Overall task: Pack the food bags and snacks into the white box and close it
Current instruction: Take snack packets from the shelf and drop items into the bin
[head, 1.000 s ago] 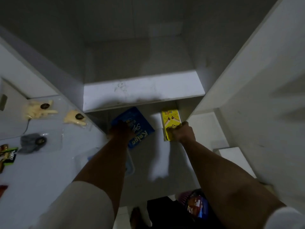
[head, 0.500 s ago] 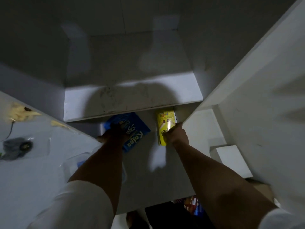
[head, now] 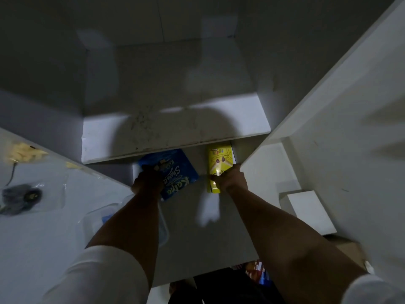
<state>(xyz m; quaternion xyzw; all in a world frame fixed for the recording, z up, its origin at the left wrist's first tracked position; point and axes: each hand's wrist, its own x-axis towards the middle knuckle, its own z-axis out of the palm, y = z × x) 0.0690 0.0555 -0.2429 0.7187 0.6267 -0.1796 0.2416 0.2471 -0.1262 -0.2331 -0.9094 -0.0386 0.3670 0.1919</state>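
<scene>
Both packets have slid slightly further toward the top of the frame since the earlier frames, their upper ends now tucked under the white flap (head: 175,137) that crosses the middle of the picture. Left hand (head: 147,179), just left of centre, has its grip closed round the lower left edge of the blue snack bag (head: 175,175), which lies tilted on the floor of the white box (head: 188,227). Right hand (head: 231,178), just right of centre, pinches the yellow snack packet (head: 220,160) at its lower end; the packet stands lengthwise near the box's right wall, apart from the blue bag. At the left of the frame a pale counter (head: 32,227) carries a dark grey object in clear wrapping (head: 20,197) and a yellowish one (head: 23,151) at the upper left edge. A clear plastic bag (head: 92,224) lies beside the left forearm. At the bottom, below the box, a red and blue packet (head: 256,272) shows between the arms.
</scene>
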